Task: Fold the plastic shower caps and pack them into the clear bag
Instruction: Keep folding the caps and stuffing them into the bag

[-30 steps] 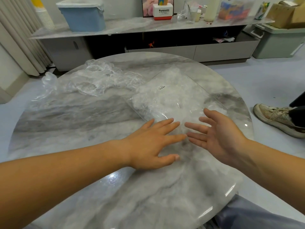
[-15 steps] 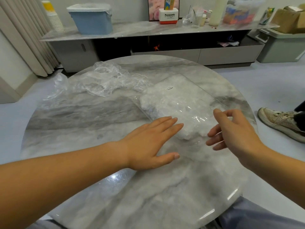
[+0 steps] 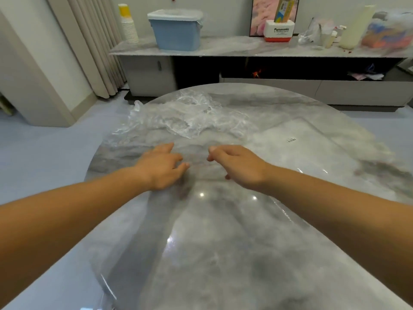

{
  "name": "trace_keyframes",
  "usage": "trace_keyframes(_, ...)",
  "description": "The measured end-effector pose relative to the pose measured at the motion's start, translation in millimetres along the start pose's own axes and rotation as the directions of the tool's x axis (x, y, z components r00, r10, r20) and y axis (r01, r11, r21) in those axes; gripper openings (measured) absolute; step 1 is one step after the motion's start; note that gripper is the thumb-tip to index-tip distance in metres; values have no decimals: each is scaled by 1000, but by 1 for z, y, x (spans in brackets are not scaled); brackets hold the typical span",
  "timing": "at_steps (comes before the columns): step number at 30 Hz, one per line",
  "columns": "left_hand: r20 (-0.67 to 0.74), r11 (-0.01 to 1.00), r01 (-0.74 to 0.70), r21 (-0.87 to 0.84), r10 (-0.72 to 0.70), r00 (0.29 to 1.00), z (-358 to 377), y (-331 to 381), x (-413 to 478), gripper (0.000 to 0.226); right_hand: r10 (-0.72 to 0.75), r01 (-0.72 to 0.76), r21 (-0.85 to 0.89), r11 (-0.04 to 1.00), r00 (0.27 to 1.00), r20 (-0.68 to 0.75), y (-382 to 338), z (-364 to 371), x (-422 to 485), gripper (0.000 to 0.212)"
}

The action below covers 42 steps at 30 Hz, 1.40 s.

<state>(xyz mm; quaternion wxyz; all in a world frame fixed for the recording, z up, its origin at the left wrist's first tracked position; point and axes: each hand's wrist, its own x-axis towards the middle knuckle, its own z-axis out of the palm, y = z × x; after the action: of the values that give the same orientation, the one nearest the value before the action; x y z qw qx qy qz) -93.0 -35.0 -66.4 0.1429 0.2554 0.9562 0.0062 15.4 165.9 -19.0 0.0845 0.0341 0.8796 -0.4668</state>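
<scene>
A heap of crumpled clear plastic shower caps (image 3: pixel 190 117) lies at the far left of the round marble table (image 3: pixel 223 242). The clear bag (image 3: pixel 312 151), flat and holding whitish folded caps, lies at the right with a small label on top. My left hand (image 3: pixel 163 166) hovers over the bare marble just in front of the heap, fingers loosely bent and holding nothing. My right hand (image 3: pixel 239 164) is beside it, a hand's width apart, fingers loosely curled and empty, left of the bag.
Behind the table runs a long low marble-topped cabinet (image 3: pixel 245 48) with a blue lidded bin (image 3: pixel 176 30), stacked paper cups (image 3: pixel 129 25), a white Panasonic box (image 3: pixel 279 31) and bottles. A curtain (image 3: pixel 93 45) hangs at the back left. Grey floor surrounds the table.
Both hands have left the clear bag and moved left, toward the heap of loose caps. The view has swung left, so the bag now lies to the right.
</scene>
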Motion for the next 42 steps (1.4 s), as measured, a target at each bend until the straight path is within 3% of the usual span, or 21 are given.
trace_keyframes(4,-170,994,114,-6,-113,979,-4,-37,24,53,-34,72,-294,953,990,135,1,25,64,55)
trace_keyframes(7,-344,972,222,-71,-233,910,-7,-70,44,49,-17,82,-383,920,985,172,0,35,108,54)
trace_keyframes(11,-198,913,313,-262,-368,909,-11,-106,60,51,-110,159,-410,898,984,141,-8,56,150,57)
trace_keyframes(13,-145,935,250,-250,-292,945,-4,-116,63,52,-178,204,-348,915,978,104,-13,70,166,58)
trace_keyframes(15,-182,972,122,-202,-159,970,7,-118,53,47,-218,233,-275,933,972,87,-19,82,171,57)
trace_keyframes(18,-237,994,-44,-100,19,971,20,-108,25,41,-249,262,-211,942,965,88,-21,91,163,52)
trace_keyframes(22,-169,969,-231,-92,213,962,30,-75,-27,50,-221,221,15,975,970,101,-17,90,124,40)
trace_keyframes(26,-40,911,-401,-95,399,916,38,-41,-82,37,-126,87,271,959,984,129,-7,75,61,50)
trace_keyframes(31,55,780,-516,-353,568,821,36,4,-125,36,5,-45,177,983,976,216,12,48,-14,56)
trace_keyframes(34,-31,714,-382,-587,452,891,30,15,-139,16,109,-151,201,968,972,207,16,35,-43,53)
trace_keyframes(36,-47,659,-204,-724,248,967,25,15,-139,19,185,-222,247,943,969,166,19,26,-61,48)
trace_keyframes(38,-38,673,-95,-734,99,994,23,9,-129,25,252,-281,264,922,957,141,22,22,-71,49)
trace_keyframes(42,177,718,19,-696,146,973,25,14,-121,36,350,-361,286,887,932,92,32,22,-89,52)
